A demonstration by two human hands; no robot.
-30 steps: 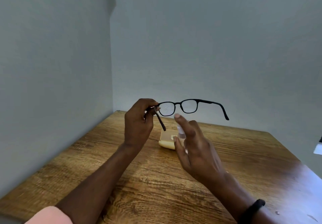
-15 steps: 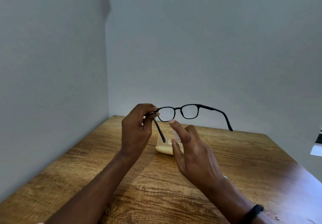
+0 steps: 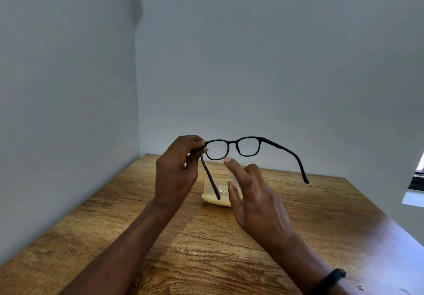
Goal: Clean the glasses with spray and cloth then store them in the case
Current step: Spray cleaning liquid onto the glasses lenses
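I hold the black-framed glasses (image 3: pixel 232 143) above the table, arms unfolded, with my left hand (image 3: pixel 176 171) pinching the frame at its left hinge. Fine droplets speckle the left lens. My right hand (image 3: pixel 259 205) is just below and in front of that lens. It grips a small translucent spray bottle (image 3: pixel 234 176), index finger raised over the top. The bottle is blurred and mostly hidden by my fingers. A pale yellow case (image 3: pixel 223 200) lies on the wooden table (image 3: pixel 206 237) behind my hands, partly hidden by them. No cloth is in view.
Grey walls meet in a corner at the table's far left. A window edge (image 3: pixel 415 187) shows at the right border. A black band (image 3: pixel 330 279) circles my right wrist.
The view has tilted up a little, so hands and glasses sit lower in the frame. My right index finger has stayed close under the left lens. Both grips are unchanged.
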